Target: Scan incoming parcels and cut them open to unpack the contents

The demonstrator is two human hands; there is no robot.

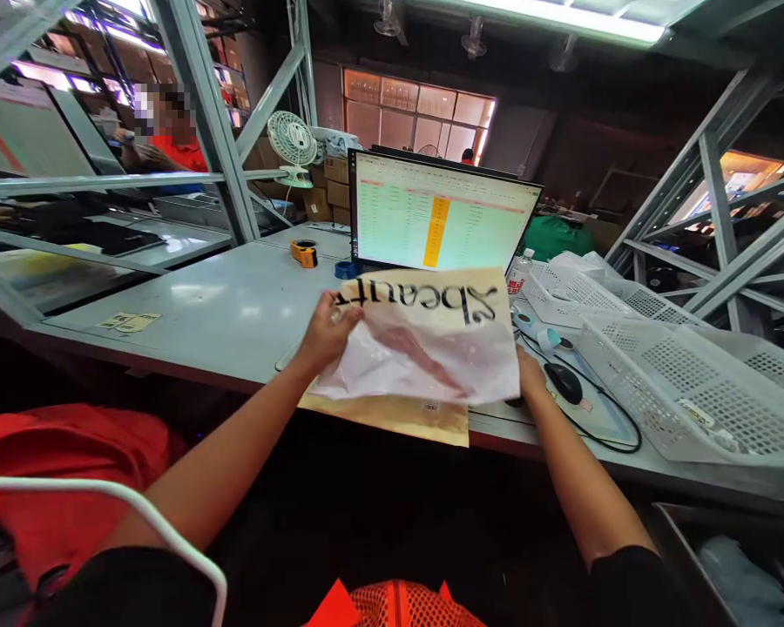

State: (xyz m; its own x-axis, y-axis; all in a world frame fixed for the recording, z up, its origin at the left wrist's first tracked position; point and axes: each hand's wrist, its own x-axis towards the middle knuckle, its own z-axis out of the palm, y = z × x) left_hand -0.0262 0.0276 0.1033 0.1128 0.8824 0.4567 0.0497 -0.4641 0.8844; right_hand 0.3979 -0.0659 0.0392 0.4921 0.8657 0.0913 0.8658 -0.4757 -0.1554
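Above the desk's front edge I hold a translucent plastic bag (424,340) with large dark lettering that appears upside down and reads "beauty" in part. A pinkish item shows faintly through it. My left hand (330,331) is closed on the bag's upper left edge, thumb on the front. At the lower right edge, my right hand (529,376) grips the same bag, its fingers mostly hidden behind it. Beneath the bag, a yellowish packet (392,418) with a small barcode sticks out over the desk edge.
A monitor (444,213) showing a spreadsheet stands behind the bag. White perforated baskets (699,383) line the right, beside a black mouse (563,383) and its cable. An orange tape measure (304,253) and paper labels (129,322) lie on the grey desk (196,305).
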